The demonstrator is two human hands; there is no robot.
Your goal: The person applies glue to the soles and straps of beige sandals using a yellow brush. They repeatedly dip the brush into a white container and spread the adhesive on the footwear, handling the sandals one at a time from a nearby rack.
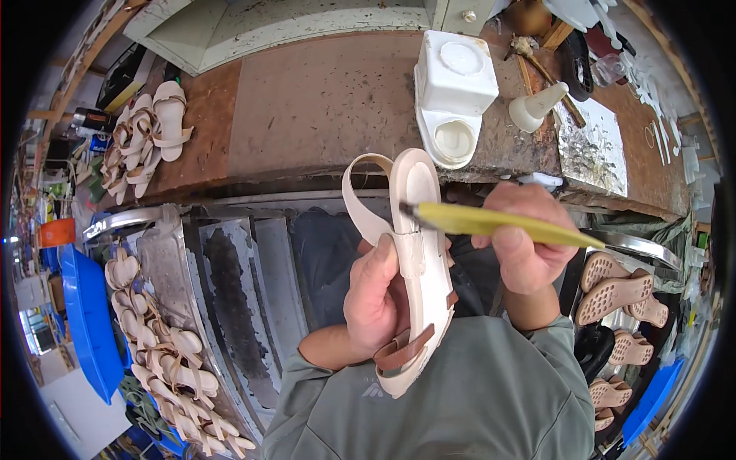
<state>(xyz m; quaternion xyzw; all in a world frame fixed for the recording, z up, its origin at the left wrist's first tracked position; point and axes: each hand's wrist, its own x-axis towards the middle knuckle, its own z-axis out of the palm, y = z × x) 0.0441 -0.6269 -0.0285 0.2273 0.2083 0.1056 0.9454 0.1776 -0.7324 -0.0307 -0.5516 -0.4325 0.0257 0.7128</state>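
The left hand (376,295) is gripping a sandal (412,264), its fingers curling around the underside and its thumb pressing on the wide beige strap. The sandal is standing nearly upright in front of the person's torso, near the front edge of the bench (322,115), with one rounded end pointing toward the bench. A looped beige strap is extending to the left of this end; a brown strap is crossing the lower end.

The right hand (529,241) is closing around a brush (483,221) with a yellow handle. The brush is pointing left, and its dark tip is overlapping the inner face of the sandal in this view. Blur is obscuring whether the tip is touching.

On the bench, a white plastic container (458,84) is standing near the front edge, with its open round well facing the person. To its right, a pale cone-shaped bottle (537,108) is lying tilted beside a hammer (543,69). A stained white sheet (596,149) is covering part of the bench farther right. Several beige sandals (170,123) are resting at the left end. More sandals (188,376) are lying in a row at the person's left, while others (613,300) are showing their soles at the right.
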